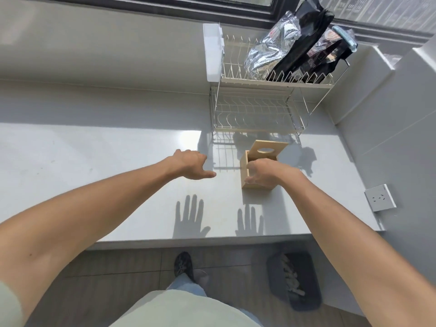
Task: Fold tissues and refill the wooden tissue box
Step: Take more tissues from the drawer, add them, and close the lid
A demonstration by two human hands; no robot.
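Tissue box: the wooden tissue box (257,172) stands on the white counter (94,166), just in front of the wire dish rack (257,109) and toward the counter's right half.
Lid: the box's lid (267,150), with its oval slot, is tilted up and leans back toward the rack, so the top of the box is open.
Right hand: the right hand (269,172) is at the box's open top, fingers curled over the left and near edges and the thumb low against the front face; it seems to grip the wall, though the fingertips are partly hidden, so how tightly I cannot tell.
Left hand: the left hand (192,165) hovers palm down over bare counter, well left of the box, fingers loosely bent and apart, thumb pointing toward the box, holding nothing.
Arms: both forearms reach forward from the bottom corners, bare, nearly straight.
Open room: wide bare counter lies left of the box and between the box and the near edge, where two hand shadows fall.
Edges: the counter's front edge runs below the hands; a wall socket (379,197) sits at the right end.
Rack: bags (295,46) stand in its upper tier.
Floor: a dark bin (295,279) sits below the counter, beside a shoe (183,265).
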